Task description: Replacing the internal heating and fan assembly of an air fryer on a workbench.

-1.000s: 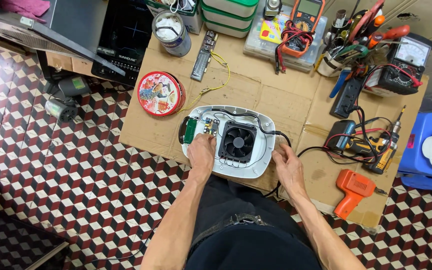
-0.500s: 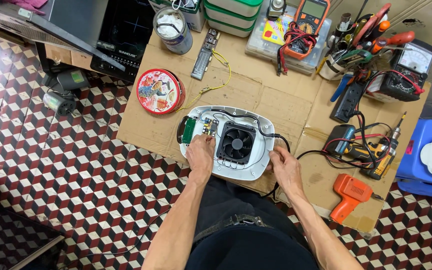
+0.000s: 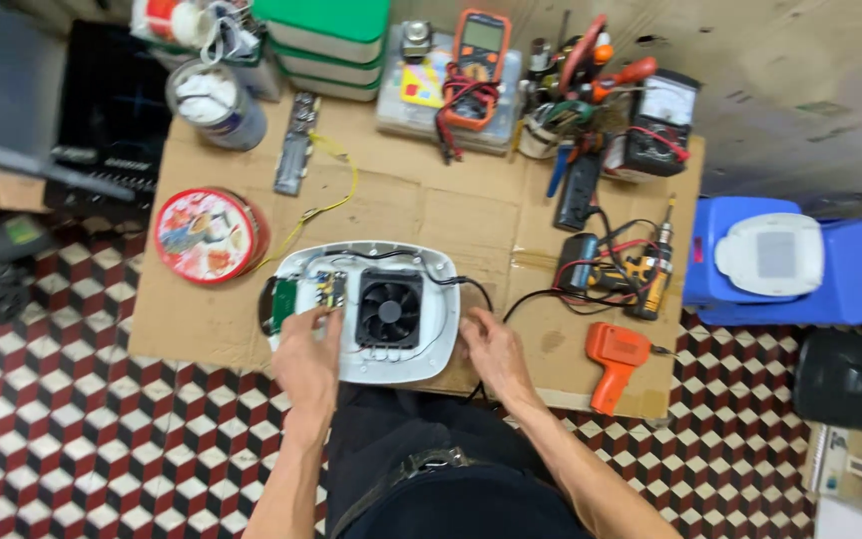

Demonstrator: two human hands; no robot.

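Observation:
An opened white appliance shell [image 3: 429,351] lies on a sheet of cardboard [image 3: 431,215] on the floor. Inside it sit a black square fan [image 3: 388,308] and a green circuit board [image 3: 284,303]. My left hand [image 3: 307,361] rests on the shell's left part, fingertips at the small board beside the fan. On the shell's right rim lies my right hand [image 3: 492,356], fingers spread against it. A black cable [image 3: 541,295] runs from the shell to the right.
A round red tin [image 3: 208,236] lies left of the shell. At the right are an orange glue gun [image 3: 615,363] and a yellow drill [image 3: 637,274]. Meters, tools and green boxes [image 3: 331,45] line the far edge. A blue stool [image 3: 780,262] stands right.
The camera view has shifted left and slightly down, so everything sits further right in the frame. Both hands stay on the shell, the left reaching a little further in toward the board.

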